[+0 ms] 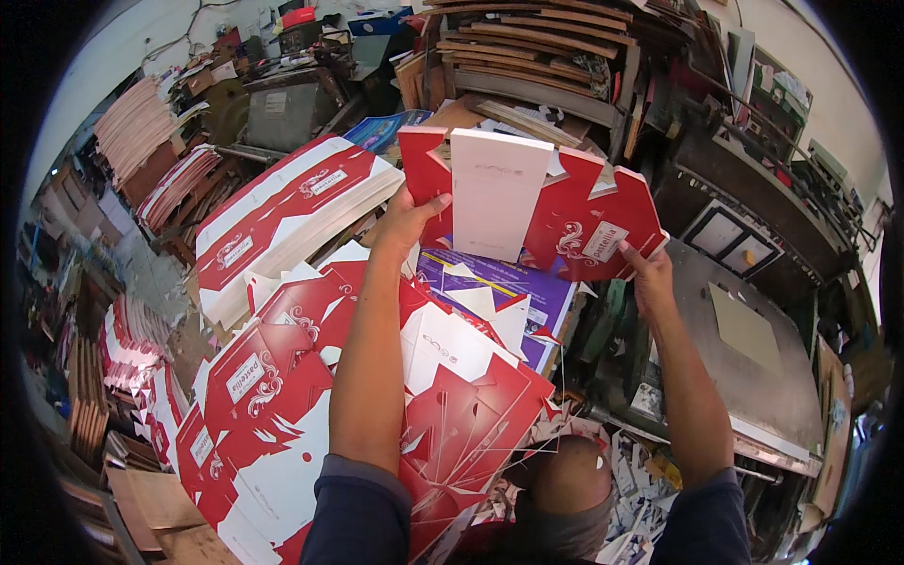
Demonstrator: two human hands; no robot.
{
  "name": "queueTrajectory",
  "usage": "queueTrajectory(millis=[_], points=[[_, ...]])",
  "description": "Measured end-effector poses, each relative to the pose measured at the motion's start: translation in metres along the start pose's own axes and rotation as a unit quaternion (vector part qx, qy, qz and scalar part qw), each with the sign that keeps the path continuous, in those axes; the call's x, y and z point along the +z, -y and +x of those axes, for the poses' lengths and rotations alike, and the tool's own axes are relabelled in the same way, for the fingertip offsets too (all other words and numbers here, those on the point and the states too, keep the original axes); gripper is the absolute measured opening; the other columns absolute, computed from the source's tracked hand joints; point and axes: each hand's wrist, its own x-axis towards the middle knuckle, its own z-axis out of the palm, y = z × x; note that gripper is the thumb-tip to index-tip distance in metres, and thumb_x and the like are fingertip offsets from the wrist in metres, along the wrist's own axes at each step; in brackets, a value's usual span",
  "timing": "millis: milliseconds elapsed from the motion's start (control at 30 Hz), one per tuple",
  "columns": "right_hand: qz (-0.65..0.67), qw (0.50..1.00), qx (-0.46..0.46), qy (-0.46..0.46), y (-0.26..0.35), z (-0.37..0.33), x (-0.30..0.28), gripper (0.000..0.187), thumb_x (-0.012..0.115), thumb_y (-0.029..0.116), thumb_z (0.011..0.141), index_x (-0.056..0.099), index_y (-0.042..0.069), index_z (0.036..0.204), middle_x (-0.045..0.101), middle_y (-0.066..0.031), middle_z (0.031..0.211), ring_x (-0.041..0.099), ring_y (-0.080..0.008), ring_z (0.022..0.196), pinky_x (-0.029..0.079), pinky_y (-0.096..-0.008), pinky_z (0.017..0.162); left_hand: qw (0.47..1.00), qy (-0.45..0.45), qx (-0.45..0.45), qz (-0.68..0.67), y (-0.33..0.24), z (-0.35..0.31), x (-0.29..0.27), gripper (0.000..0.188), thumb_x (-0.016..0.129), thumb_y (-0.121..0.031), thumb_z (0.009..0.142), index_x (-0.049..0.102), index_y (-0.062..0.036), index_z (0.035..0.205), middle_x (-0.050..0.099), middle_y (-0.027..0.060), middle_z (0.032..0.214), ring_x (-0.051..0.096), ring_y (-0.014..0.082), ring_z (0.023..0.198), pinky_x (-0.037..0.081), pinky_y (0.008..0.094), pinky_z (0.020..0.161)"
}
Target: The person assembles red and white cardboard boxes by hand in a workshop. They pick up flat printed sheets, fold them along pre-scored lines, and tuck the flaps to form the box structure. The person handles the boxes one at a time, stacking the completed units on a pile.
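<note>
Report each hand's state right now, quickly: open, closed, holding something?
Left hand: closed, holding the left end of the red-and-white cardboard stack.
Right hand: closed, holding the stack's right end.

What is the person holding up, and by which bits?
A stack of red-and-white cut card: the left grip has its left side, the right grip its lower right corner.

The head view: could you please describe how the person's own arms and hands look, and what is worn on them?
Short, dark navy sleeves cover the upper arms; the left forearm and right forearm are bare. The left hand and right hand are ungloved. No watch, bracelet or cable is visible on either.
</note>
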Motion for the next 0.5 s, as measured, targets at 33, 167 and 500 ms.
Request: queueTrajectory(millis=[33,167,500], points=[[-0.025,0.999,0.024,0.017,-0.005,0.000,-0.004,0.046,0.081,0.019,0.085,0.060,0.005,0.124,0.072,-0.0087,0.109,0.068,-0.0173,0.092,0.053,-0.0320,0.075,0.999,-0.015,-0.008,0.034,0.006,-0.002,-0.004,0.053,0.078,-0.015,0.086,0.053,-0.0038,0.132,0.067,0.0079,0.123,0.063,0.0183,0.112,0.048,0.0338,0.100],[-0.079,0.996,0.043,0.006,-0.007,-0.002,-0.004,0.046,0.079,0.017,0.086,0.059,0.002,0.125,0.072,-0.0112,0.111,0.069,-0.0203,0.099,0.055,-0.0355,0.087,0.990,-0.048,-0.006,0.134,0.018,-0.006,0.000,0.064,0.078,-0.016,0.086,0.044,-0.0019,0.139,0.063,0.0127,0.128,0.062,0.0220,0.115,0.048,0.0364,0.102],[0.043,0.983,0.163,-0.077,-0.004,-0.005,-0.005,0.035,0.072,0.006,0.088,0.060,-0.003,0.119,0.071,-0.0151,0.110,0.071,-0.0242,0.094,0.059,-0.0390,0.084,0.931,-0.133,0.029,0.339,-0.023,-0.001,0.050,0.074,0.084,-0.018,0.076,0.043,0.0021,0.135,0.066,0.0225,0.118,0.066,0.0357,0.108,0.051,0.0419,0.096]])
